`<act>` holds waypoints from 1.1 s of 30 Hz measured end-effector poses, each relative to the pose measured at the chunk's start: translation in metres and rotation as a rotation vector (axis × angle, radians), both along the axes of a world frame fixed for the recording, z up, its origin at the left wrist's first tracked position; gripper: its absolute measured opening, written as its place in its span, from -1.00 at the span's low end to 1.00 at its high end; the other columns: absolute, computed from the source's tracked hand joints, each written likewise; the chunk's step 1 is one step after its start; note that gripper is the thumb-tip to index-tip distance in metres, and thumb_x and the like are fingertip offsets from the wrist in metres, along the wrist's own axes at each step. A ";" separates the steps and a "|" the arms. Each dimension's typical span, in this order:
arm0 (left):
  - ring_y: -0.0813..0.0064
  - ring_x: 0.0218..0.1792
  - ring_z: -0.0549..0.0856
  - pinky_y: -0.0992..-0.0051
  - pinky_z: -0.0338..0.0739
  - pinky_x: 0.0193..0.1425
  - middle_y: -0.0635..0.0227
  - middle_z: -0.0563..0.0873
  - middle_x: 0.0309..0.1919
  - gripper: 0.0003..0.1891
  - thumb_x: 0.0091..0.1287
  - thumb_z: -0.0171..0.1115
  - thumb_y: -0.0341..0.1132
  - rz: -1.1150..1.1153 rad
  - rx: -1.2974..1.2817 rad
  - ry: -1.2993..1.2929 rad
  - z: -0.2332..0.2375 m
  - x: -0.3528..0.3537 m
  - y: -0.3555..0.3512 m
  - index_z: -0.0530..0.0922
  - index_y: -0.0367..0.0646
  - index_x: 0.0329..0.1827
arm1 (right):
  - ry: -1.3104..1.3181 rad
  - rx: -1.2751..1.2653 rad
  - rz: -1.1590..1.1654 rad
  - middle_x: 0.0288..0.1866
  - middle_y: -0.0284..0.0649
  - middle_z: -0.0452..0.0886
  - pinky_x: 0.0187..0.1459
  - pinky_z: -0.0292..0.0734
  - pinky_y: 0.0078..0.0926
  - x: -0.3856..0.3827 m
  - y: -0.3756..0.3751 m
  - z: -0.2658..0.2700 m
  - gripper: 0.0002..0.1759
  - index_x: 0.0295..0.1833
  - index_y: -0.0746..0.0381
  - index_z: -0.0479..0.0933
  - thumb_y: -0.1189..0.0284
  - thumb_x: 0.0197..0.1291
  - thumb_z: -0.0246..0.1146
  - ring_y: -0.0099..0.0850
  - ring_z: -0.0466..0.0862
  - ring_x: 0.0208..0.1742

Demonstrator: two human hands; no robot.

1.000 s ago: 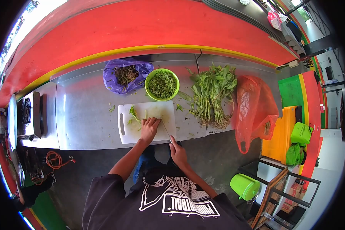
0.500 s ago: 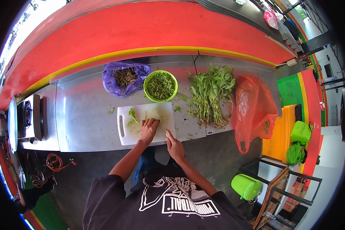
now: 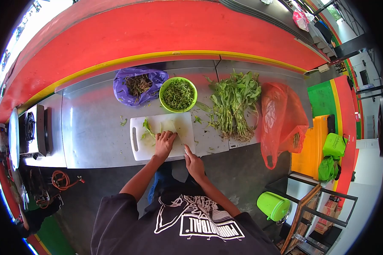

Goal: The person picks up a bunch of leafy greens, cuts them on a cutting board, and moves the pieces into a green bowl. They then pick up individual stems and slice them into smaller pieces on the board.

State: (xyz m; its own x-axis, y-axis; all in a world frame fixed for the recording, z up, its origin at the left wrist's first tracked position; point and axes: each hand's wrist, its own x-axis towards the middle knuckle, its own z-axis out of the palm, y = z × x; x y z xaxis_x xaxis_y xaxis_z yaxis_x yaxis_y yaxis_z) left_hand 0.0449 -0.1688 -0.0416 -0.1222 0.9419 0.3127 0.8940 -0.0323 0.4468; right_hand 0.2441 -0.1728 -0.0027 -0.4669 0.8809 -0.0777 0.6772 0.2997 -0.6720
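On the white cutting board (image 3: 141, 149), my left hand (image 3: 164, 145) is closed with its fingers bent down; what lies under the fingertips is hidden. My right hand (image 3: 194, 165) grips a knife (image 3: 186, 148) by the handle at the board's right edge, its thin blade angled up and left beside the left fingers. A few leafy green stems (image 3: 147, 126) lie left of my left hand. Just behind the board stands a lime-green bowl (image 3: 178, 111) full of chopped greens (image 3: 178, 94). To the right rests a large bunch of leafy greens (image 3: 236, 100) with roots towards me.
A purple plastic bag (image 3: 120, 92) with roots and stems sits left of the bowl. An orange-red plastic bag (image 3: 281, 114) hangs over the steel table's (image 3: 93, 140) right end. A gas stove (image 3: 35, 129) stands far left. A lidded green bin (image 3: 273, 207) is on the floor.
Almost nothing differs. Both hands and the knife stay in nearly the same place at the board.
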 end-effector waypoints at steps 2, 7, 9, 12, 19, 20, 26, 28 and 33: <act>0.38 -0.08 0.64 0.25 0.38 0.07 0.44 0.65 -0.17 -0.72 0.29 0.21 -0.37 0.013 0.014 -0.006 -0.001 0.000 0.000 0.68 -0.01 0.05 | -0.035 -0.013 0.013 -0.24 0.13 0.71 -0.22 0.62 -0.04 -0.007 0.008 -0.005 -0.44 0.55 0.00 0.34 0.37 0.48 0.17 0.10 0.73 -0.24; 0.37 -0.08 0.64 0.25 0.38 0.07 0.43 0.67 -0.16 -0.73 0.29 0.21 -0.37 0.026 0.043 -0.018 -0.001 0.000 0.005 0.68 -0.02 0.05 | 0.059 -0.001 -0.007 -0.27 0.13 0.71 -0.23 0.61 -0.03 -0.014 0.011 0.005 -0.45 0.54 0.00 0.34 0.36 0.48 0.16 0.10 0.72 -0.25; 0.37 -0.08 0.64 0.25 0.38 0.08 0.43 0.67 -0.15 -0.73 0.30 0.21 -0.37 0.032 0.053 -0.019 -0.001 -0.001 0.005 0.68 -0.02 0.04 | 0.057 0.005 -0.007 -0.30 0.13 0.69 -0.24 0.60 -0.04 -0.008 0.006 0.008 -0.45 0.54 0.01 0.34 0.37 0.48 0.16 0.10 0.72 -0.26; 0.38 -0.09 0.65 0.26 0.37 0.08 0.44 0.68 -0.14 -0.73 0.29 0.21 -0.38 0.027 0.040 -0.024 0.000 -0.002 0.006 0.68 -0.01 0.03 | 0.060 -0.023 -0.018 -0.36 0.13 0.66 -0.27 0.58 -0.06 0.005 -0.007 0.011 -0.45 0.53 0.02 0.35 0.37 0.47 0.17 0.11 0.70 -0.30; 0.41 -0.09 0.64 0.27 0.37 0.08 0.45 0.67 -0.16 -0.70 0.26 0.23 -0.40 0.006 0.027 -0.018 0.000 -0.003 0.003 0.68 0.00 0.05 | 0.020 -0.008 -0.032 -0.38 0.12 0.65 -0.30 0.57 -0.07 0.003 -0.012 0.006 -0.43 0.55 0.01 0.34 0.37 0.47 0.20 0.10 0.70 -0.33; 0.41 -0.09 0.64 0.27 0.37 0.08 0.46 0.66 -0.16 -0.69 0.25 0.23 -0.41 0.000 0.023 -0.013 0.000 -0.003 0.002 0.68 0.00 0.06 | 0.020 -0.009 -0.032 -0.38 0.12 0.65 -0.30 0.57 -0.07 0.000 -0.008 0.004 -0.43 0.55 0.01 0.34 0.37 0.47 0.20 0.10 0.70 -0.33; 0.38 -0.07 0.64 0.28 0.38 0.06 0.43 0.67 -0.15 -0.68 0.25 0.23 -0.40 0.022 0.035 -0.041 -0.002 -0.001 0.001 0.68 -0.02 0.07 | 0.035 0.038 0.004 -0.31 0.12 0.70 -0.26 0.60 -0.01 -0.023 0.019 -0.004 -0.43 0.55 0.01 0.32 0.37 0.47 0.17 0.12 0.71 -0.28; 0.37 -0.07 0.64 0.28 0.38 0.06 0.42 0.67 -0.15 -0.69 0.26 0.22 -0.40 0.026 0.044 -0.038 -0.003 -0.002 0.003 0.68 -0.02 0.06 | 0.039 -0.001 0.005 -0.29 0.15 0.69 -0.24 0.59 0.00 -0.026 0.023 -0.001 -0.44 0.55 0.01 0.33 0.38 0.47 0.16 0.13 0.71 -0.25; 0.36 -0.08 0.65 0.28 0.39 0.06 0.40 0.68 -0.15 -0.72 0.29 0.21 -0.39 0.042 0.021 -0.037 -0.001 -0.002 0.006 0.67 -0.03 0.04 | 0.049 -0.037 -0.007 -0.31 0.16 0.68 -0.25 0.57 0.00 -0.009 0.008 0.010 -0.45 0.54 0.02 0.35 0.37 0.47 0.18 0.15 0.70 -0.26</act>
State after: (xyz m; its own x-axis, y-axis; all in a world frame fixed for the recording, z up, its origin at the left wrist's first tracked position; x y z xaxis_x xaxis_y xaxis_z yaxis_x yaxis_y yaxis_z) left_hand 0.0424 -0.1632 -0.0430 -0.1734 0.9289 0.3272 0.8777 -0.0049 0.4791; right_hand 0.2350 -0.1646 0.0072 -0.4645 0.8813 -0.0872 0.6452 0.2693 -0.7149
